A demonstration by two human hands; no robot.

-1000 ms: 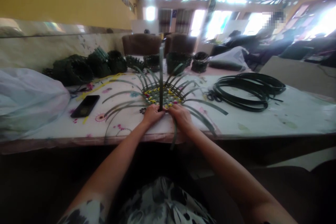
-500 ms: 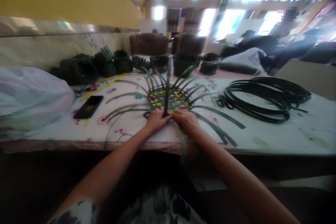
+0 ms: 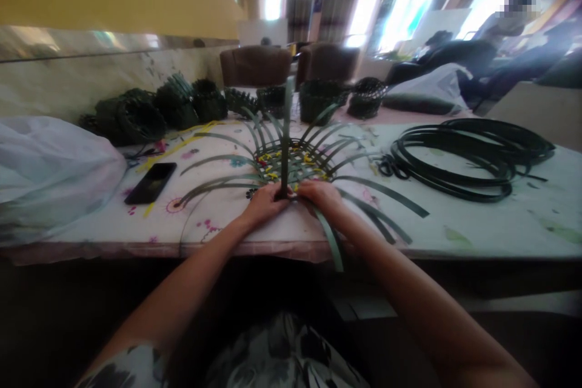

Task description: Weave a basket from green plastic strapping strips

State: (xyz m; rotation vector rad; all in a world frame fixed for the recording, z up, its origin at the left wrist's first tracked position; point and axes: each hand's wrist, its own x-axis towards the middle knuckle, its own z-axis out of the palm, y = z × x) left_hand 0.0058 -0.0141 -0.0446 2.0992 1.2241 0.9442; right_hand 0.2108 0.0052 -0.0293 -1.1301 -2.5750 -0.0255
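Observation:
A partly woven basket [image 3: 295,165] of dark green strips lies on the table before me, with loose strip ends fanning out all round and yellow pieces in its weave. At its near edge, my left hand [image 3: 268,201] is closed, pinching an upright green strip [image 3: 285,139] near its lower end. Close beside it, my right hand [image 3: 321,195] is closed with its fingers on the basket's near rim. A lighter green strip [image 3: 333,245] hangs from under the right hand over the table's front edge. The fingertips of both hands are partly hidden.
Coiled green strips [image 3: 454,160] lie to the right, with scissors [image 3: 391,167] next to them. A black phone [image 3: 151,183] and a white plastic bag [image 3: 54,176] are on the left. Several finished-looking dark baskets [image 3: 318,100] stand along the back. A person [image 3: 502,27] is in the right background.
The strip under my right hand has swung to the right and now shows its lighter face. My left hand has shifted slightly left with the upright strip. The camera view has moved a little.

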